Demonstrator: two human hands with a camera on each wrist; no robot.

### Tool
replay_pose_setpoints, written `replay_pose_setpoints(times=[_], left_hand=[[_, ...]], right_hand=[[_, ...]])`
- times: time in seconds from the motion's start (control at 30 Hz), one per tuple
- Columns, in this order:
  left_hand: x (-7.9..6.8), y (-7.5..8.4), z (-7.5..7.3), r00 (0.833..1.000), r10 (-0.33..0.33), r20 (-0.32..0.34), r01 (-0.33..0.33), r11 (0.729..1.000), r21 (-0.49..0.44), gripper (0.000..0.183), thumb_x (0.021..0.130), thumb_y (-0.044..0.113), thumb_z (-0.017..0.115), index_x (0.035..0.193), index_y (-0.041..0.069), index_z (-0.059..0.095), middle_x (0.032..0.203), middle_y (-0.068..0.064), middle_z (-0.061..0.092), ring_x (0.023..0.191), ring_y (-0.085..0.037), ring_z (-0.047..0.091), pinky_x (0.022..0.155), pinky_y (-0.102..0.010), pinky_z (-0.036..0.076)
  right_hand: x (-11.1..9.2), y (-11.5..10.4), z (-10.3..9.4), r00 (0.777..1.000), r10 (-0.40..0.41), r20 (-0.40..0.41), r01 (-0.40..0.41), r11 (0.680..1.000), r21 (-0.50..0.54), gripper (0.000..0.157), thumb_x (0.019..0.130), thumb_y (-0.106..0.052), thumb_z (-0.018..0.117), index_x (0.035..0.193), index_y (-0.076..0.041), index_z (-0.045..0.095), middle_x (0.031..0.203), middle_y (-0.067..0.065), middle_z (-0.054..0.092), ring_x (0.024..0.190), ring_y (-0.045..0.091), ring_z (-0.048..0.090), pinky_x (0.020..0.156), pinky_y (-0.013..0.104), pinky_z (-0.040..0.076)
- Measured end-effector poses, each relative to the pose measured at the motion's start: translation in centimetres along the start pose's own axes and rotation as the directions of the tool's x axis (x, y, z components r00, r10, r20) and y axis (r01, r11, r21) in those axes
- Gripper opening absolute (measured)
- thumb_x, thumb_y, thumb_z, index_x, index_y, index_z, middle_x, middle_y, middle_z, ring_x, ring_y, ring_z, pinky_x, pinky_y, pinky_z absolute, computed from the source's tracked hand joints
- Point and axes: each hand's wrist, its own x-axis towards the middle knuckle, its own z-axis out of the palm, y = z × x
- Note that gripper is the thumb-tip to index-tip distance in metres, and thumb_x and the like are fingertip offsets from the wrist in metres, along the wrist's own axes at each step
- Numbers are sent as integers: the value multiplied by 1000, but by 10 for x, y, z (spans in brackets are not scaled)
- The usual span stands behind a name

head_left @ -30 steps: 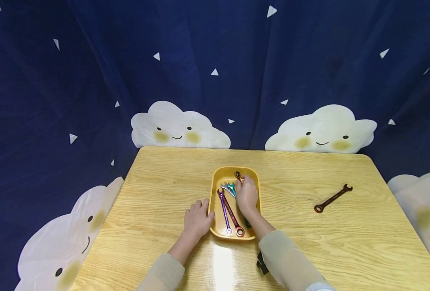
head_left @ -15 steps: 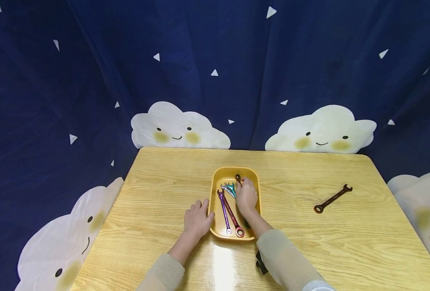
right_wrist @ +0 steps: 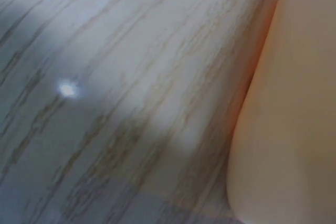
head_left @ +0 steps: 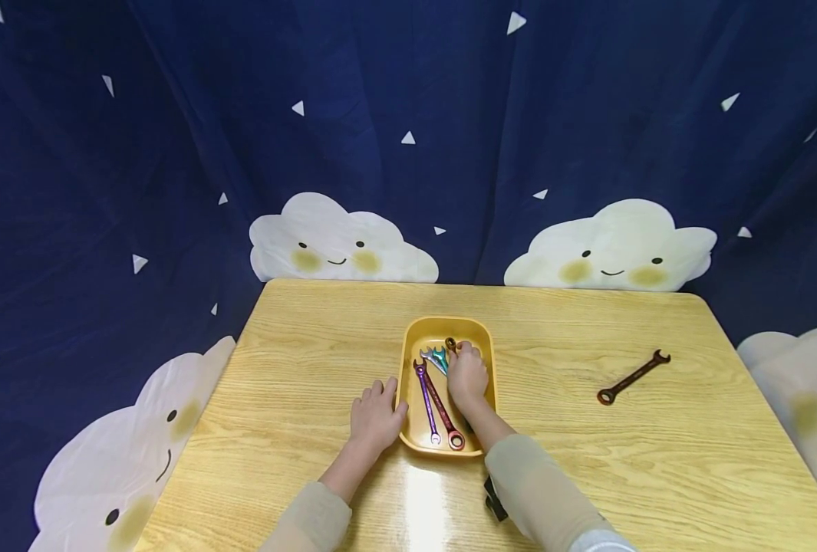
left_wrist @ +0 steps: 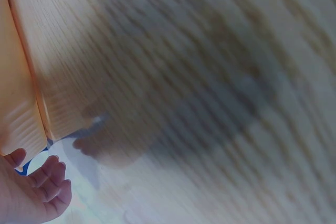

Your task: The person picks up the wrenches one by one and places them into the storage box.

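Note:
A yellow plastic tray [head_left: 413, 328] holds several combination wrenches. My right hand [head_left: 469, 377] is inside it and grips a dark wrench [head_left: 451, 343], whose ring end pokes out past the fingers; the palm hides most of its shaft. Left of that hand lie a purple wrench [head_left: 426, 402], a red wrench [head_left: 443, 408] and, partly covered, a teal wrench [head_left: 440, 357] beside a silver wrench [head_left: 427, 355]. My left hand [head_left: 375, 418] rests with loose fingers against the tray's left side. In the left wrist view that hand [left_wrist: 42, 190] appears beside the tray's wall [left_wrist: 18, 93].
Another dark red wrench [head_left: 633, 377] lies by itself on the wooden table [head_left: 311, 330] at the right. A small black object [head_left: 495, 500] shows by the right sleeve, below the tray. A dark blue curtain [head_left: 408, 69] with clouds hangs behind the table.
My right hand has drawn slightly toward me inside the tray, and the dark wrench's ring end has come nearer with it. The left hand has stayed in place.

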Motion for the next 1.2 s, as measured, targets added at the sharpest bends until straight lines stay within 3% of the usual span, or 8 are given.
replay_pose_setpoints(times=[0.43, 1.2], left_hand=[[0, 0, 0, 1000, -3, 2, 3, 1000, 0, 45, 87, 36, 44, 126, 14, 45, 109, -14, 51, 96, -31, 50, 78, -47, 39], [0, 2, -2, 1000, -3, 3, 3, 1000, 0, 45, 87, 35, 45, 126, 13, 45, 109, -15, 52, 95, -31, 50, 78, -46, 40]], right_hand=[[-1, 4, 5, 999, 27, 42, -26, 999, -29, 21, 84, -18, 62, 99, -3, 60, 88, 16, 61, 76, 38, 61, 62, 48, 48], [-3, 7, 7, 998, -37, 50, 41, 997, -67, 18, 81, -13, 65, 94, -3, 59, 86, 18, 58, 76, 35, 57, 62, 45, 49]])
